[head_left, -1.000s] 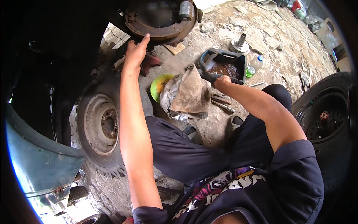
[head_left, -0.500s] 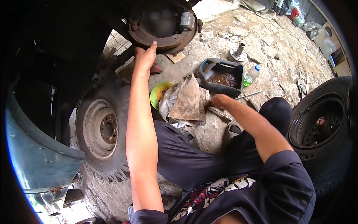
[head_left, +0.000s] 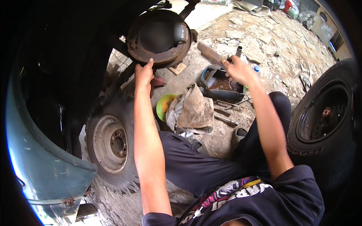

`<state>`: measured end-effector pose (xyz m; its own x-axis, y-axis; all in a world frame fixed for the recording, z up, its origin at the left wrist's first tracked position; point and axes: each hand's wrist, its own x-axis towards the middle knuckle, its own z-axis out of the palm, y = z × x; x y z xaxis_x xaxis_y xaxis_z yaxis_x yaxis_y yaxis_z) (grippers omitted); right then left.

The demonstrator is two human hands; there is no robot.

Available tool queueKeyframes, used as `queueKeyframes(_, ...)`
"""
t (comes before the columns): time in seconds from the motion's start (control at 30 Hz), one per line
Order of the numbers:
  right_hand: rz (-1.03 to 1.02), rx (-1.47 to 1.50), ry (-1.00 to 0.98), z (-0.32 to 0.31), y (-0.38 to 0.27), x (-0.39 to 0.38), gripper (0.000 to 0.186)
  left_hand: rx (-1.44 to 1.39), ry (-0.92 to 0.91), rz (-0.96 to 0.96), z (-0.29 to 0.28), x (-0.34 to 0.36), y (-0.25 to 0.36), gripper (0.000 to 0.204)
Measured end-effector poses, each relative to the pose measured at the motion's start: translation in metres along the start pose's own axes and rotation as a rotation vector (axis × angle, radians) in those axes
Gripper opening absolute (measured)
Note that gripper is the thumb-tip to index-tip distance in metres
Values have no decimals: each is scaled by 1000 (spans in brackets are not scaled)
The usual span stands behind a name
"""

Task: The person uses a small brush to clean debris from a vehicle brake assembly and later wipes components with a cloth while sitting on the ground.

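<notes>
A rusty round brake assembly (head_left: pixel 160 60) hangs at the top centre, its middle blurred. My left hand (head_left: pixel 144 75) is closed on its lower rim, thumb in front and the other fingers mostly hidden. My right hand (head_left: pixel 240 71) is raised and closed round the handle of a long flat brown tool (head_left: pixel 209 52). Motion smears the tool, and its exact kind is unclear. It points up and left, apart from the brake assembly. Below my right hand stands a cut-open black container (head_left: pixel 226 94) with dark liquid in it.
Dirty rags (head_left: pixel 196 109) and a green bowl (head_left: pixel 163 107) lie before my knees, beside metal tools (head_left: pixel 226 119). A wheel (head_left: pixel 111 143) stands at left by the blue-green car panel (head_left: pixel 49 162); another tyre (head_left: pixel 320 116) is at right. A metal hub part (head_left: pixel 240 52) stands behind the container.
My right hand has risen from beside the rags and now holds the flat tool in the air. My left hand stays at the brake rim. The view has shifted slightly.
</notes>
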<state>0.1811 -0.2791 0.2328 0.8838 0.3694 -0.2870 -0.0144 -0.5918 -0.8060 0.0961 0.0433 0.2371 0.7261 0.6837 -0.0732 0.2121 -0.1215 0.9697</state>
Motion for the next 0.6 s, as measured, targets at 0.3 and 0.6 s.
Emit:
queueKeyframes(0.3, -127, 1128, -38, 140, -58, -5, 66, -149, 132, -7, -5, -1, -4, 69)
queueKeyframes(0.6, -213, 1135, -81, 235, -62, -48, 74, -297, 113, -21, -2, -3, -6, 106)
